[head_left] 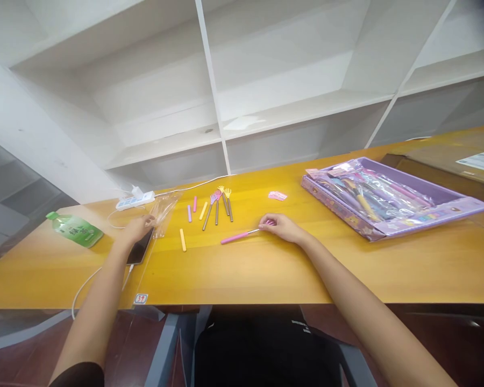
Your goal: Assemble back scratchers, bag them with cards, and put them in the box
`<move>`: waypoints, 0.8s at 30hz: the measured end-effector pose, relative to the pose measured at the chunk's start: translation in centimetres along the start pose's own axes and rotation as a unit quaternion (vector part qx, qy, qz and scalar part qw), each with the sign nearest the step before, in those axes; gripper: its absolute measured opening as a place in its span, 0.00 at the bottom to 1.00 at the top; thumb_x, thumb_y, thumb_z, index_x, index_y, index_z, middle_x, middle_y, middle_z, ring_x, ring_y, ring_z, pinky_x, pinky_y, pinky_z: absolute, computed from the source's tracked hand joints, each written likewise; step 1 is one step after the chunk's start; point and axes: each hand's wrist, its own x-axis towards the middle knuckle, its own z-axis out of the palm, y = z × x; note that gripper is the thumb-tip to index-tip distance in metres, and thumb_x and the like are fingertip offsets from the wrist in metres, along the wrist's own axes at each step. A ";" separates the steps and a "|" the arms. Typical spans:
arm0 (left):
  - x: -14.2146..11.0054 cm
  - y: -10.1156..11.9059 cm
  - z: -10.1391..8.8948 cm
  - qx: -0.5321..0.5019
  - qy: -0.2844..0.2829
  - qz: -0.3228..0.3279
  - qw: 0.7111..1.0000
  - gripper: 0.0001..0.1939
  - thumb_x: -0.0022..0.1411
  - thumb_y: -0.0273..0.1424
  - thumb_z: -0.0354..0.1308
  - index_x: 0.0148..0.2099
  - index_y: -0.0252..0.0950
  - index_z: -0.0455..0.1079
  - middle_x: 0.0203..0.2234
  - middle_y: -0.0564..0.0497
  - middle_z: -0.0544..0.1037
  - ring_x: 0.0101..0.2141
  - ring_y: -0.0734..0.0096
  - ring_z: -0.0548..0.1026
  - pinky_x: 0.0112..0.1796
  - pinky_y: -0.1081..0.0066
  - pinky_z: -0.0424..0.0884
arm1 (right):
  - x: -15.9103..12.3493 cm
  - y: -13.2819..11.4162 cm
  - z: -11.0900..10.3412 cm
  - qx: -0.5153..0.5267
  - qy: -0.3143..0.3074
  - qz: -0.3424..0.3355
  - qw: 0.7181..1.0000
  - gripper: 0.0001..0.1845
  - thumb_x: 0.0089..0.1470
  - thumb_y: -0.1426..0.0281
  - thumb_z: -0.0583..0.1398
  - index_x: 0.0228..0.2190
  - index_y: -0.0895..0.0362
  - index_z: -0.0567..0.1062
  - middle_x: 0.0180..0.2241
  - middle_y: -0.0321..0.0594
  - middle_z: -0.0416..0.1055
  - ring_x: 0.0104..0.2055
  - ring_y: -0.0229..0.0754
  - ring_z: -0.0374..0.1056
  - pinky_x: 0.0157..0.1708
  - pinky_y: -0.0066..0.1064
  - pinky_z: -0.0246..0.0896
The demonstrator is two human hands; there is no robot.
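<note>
My right hand [281, 227] is closed around the head end of a pink back scratcher [234, 238]; its metal rod and pink handle point left, low over the table. My left hand [139, 228] is pinched at the edge of clear plastic bags [163, 212], beside a dark phone [140, 250]. Between the hands lie several small hand-shaped scratcher heads on metal rods [216, 215], in purple, pink and yellow. Loose handle sleeves are near them: a purple one [189, 213], a pink one [195, 203] and two yellow ones, the closer a yellow sleeve [183, 239].
Pink cards [277, 195] lie behind my right hand. At right stands a purple display box [342, 217] with bagged items, next to a cardboard box [439, 172]. A green bottle [76, 229] lies at left, near a power strip [135, 200] and white cables. White shelves rise behind.
</note>
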 end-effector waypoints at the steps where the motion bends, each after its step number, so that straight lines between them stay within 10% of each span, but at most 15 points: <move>1: 0.0 -0.1 0.0 -0.001 0.009 0.002 1.000 0.15 0.61 0.34 0.55 0.48 0.38 0.76 0.46 0.43 0.83 0.48 0.53 0.80 0.50 0.63 0.73 | 0.0 0.0 0.0 -0.001 0.000 0.000 1.000 0.23 0.52 0.48 0.68 0.32 0.56 0.81 0.31 0.37 0.76 0.35 0.43 0.69 0.40 0.34 0.63; 8: -0.5 1.4 -3.9 -0.020 0.178 0.006 0.984 0.13 0.69 0.35 0.50 0.46 0.38 0.75 0.47 0.43 0.82 0.50 0.54 0.77 0.56 0.59 0.70 | 0.0 0.3 0.0 -0.002 0.002 -0.003 1.000 0.25 0.52 0.45 0.68 0.32 0.55 0.81 0.32 0.38 0.77 0.37 0.44 0.70 0.40 0.34 0.65; 13: -3.7 9.9 -3.7 -0.048 0.392 0.105 0.913 0.15 0.76 0.38 0.48 0.48 0.38 0.74 0.43 0.42 0.81 0.48 0.55 0.77 0.55 0.54 0.69 | 0.2 0.8 -0.2 0.089 0.051 0.026 0.994 0.27 0.46 0.46 0.74 0.35 0.55 0.80 0.30 0.37 0.77 0.32 0.41 0.69 0.36 0.33 0.66; 17: -5.7 19.5 1.2 -0.080 0.259 0.350 0.897 0.12 0.77 0.34 0.50 0.51 0.43 0.75 0.45 0.45 0.83 0.46 0.58 0.79 0.48 0.56 0.72 | 0.4 1.0 -0.4 0.274 0.147 0.026 0.950 0.29 0.40 0.48 0.79 0.33 0.54 0.76 0.31 0.36 0.75 0.36 0.42 0.73 0.41 0.35 0.73; 21: -5.0 27.5 5.1 -0.161 0.206 0.386 0.885 0.16 0.79 0.33 0.44 0.56 0.41 0.72 0.47 0.41 0.81 0.47 0.59 0.79 0.50 0.56 0.74 | 0.5 0.7 -1.0 0.398 0.201 0.009 0.895 0.31 0.40 0.47 0.79 0.32 0.52 0.73 0.30 0.33 0.70 0.35 0.39 0.73 0.41 0.34 0.77; 24: -4.2 31.1 6.4 -0.244 0.165 0.393 0.871 0.17 0.78 0.38 0.49 0.62 0.36 0.67 0.51 0.38 0.78 0.52 0.58 0.78 0.54 0.58 0.75 | 0.3 0.3 -1.5 0.409 0.211 0.005 0.888 0.30 0.44 0.46 0.77 0.33 0.52 0.71 0.28 0.29 0.63 0.24 0.31 0.60 0.22 0.24 0.67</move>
